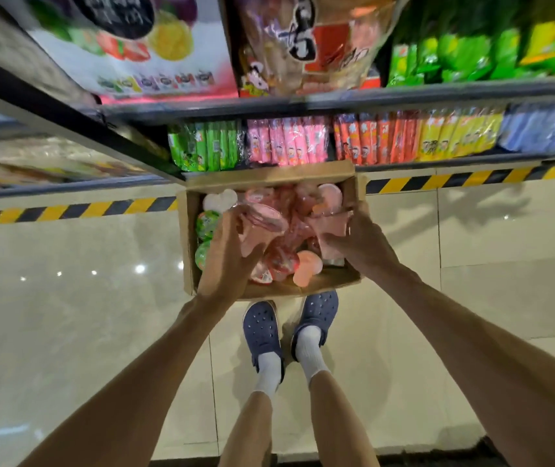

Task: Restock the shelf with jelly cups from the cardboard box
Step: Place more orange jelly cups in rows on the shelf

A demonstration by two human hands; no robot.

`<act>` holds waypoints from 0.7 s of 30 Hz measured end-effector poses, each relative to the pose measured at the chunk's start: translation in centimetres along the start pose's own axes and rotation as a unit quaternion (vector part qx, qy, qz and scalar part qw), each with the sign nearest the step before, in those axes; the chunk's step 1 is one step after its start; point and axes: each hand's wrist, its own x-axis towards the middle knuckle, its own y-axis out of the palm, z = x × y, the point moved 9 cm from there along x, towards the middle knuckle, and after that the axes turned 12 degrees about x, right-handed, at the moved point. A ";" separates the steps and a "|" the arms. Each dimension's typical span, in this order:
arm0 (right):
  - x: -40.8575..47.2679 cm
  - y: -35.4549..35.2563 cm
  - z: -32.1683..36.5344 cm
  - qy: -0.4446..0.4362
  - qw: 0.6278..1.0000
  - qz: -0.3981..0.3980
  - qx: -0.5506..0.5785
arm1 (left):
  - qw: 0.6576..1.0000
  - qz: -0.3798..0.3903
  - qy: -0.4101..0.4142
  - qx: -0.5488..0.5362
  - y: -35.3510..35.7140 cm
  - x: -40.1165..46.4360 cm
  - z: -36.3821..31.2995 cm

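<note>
An open cardboard box (188,251) sits on the tiled floor below the shelf, just beyond my feet. Pink jelly cups (306,264) fill most of it, and green jelly cups (207,224) lie along its left side. Both hands are inside the box. My left hand (225,254) grips a pink jelly cup pack (262,220) from the left. My right hand (353,241) grips another pink jelly cup pack (331,230) from the right. The lowest shelf (438,160) above the box holds rows of green, pink, orange and yellow packs.
An upper shelf (337,102) carries large snack bags. A yellow-and-black hazard stripe (455,182) runs along the shelf base. My feet in blue clogs (262,328) stand right behind the box. Glossy floor tiles spread left and right.
</note>
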 end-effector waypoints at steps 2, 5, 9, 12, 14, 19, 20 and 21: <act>-1.9 -2.0 2.8 -0.020 0.998 0.001 0.067 | 0.999 -0.021 0.005 -0.025 -2.9 -0.3 -2.3; -5.5 -4.9 7.7 -0.053 0.986 0.028 0.155 | 0.997 -0.036 -0.012 -0.070 -7.6 -1.1 -5.5; -10.1 -8.9 14.5 -0.099 0.979 0.042 0.174 | 0.993 -0.070 0.035 -0.085 -14.7 -3.1 -11.9; -13.9 -12.3 19.6 -0.138 0.973 0.032 0.181 | 0.991 -0.081 0.054 -0.096 -19.5 -4.6 -16.1; -16.5 -14.6 22.9 -0.169 0.968 0.026 0.185 | 0.988 -0.094 0.077 -0.100 -22.8 -5.8 -19.3; -22.9 -20.4 30.2 -0.251 0.954 0.001 0.166 | 0.979 -0.124 0.125 -0.107 -30.5 -9.4 -27.2; -24.3 -21.6 31.6 -0.262 0.951 -0.001 0.166 | 0.977 -0.126 0.131 -0.107 -31.9 -9.9 -28.4; -25.7 -22.7 33.0 -0.273 0.948 0.000 0.164 | 0.976 -0.127 0.140 -0.109 -33.3 -10.4 -29.8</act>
